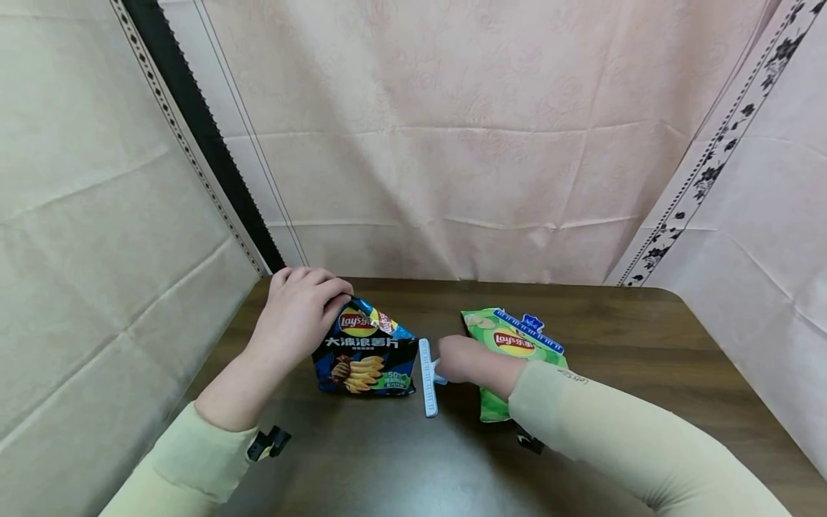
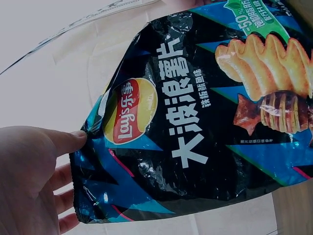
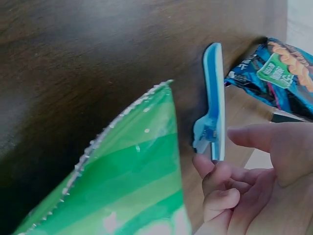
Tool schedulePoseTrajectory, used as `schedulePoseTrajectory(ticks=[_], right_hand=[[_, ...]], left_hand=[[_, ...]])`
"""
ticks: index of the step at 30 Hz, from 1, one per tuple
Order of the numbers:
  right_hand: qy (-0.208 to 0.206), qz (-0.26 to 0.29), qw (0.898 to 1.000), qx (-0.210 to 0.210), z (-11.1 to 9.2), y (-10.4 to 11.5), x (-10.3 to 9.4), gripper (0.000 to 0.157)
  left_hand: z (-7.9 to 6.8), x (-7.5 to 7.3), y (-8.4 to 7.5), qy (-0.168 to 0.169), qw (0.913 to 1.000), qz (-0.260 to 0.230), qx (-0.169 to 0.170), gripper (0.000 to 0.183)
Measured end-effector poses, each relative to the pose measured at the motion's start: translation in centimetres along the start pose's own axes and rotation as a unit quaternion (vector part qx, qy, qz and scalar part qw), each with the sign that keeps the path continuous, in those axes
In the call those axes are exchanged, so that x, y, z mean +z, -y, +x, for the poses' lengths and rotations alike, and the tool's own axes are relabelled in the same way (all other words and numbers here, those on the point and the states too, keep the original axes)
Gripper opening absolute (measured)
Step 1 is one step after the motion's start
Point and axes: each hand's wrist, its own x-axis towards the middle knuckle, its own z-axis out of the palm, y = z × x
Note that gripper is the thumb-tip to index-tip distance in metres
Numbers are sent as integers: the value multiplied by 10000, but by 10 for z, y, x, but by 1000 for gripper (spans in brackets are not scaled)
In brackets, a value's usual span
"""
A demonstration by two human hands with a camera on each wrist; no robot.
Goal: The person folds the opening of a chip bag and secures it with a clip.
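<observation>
My left hand [image 1: 298, 305] pinches the top corner of a black Lay's chip bag [image 1: 365, 359], thumb on the printed front and fingers behind, as the left wrist view [image 2: 176, 112] shows. A strip along the bag's top slants down to the right. My right hand [image 1: 464, 359] holds a light blue bag clip [image 1: 428, 379] by its small handle, right beside the black bag. In the right wrist view the clip [image 3: 213, 88] extends away from the thumb and fingertips. Under the right forearm lies a green Lay's chip bag [image 1: 487, 408], partly hidden by the sleeve.
A dark blue clip [image 1: 528, 330] runs along the green bag's upper edge. Both bags are on a brown wooden table [image 1: 381, 452]. Pale cloth [image 1: 452, 143] hangs behind the table and at both sides. Each wrist carries a small black camera mount [image 1: 268, 443].
</observation>
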Motion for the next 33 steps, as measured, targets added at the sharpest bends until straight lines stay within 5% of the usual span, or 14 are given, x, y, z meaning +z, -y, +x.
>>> schedulePoseTrajectory(ticks=[33], right_hand=[[209,829,9953,458,8,-3,9,23]], left_hand=[[-3,-1,2,-88,9999,34,-62,14]])
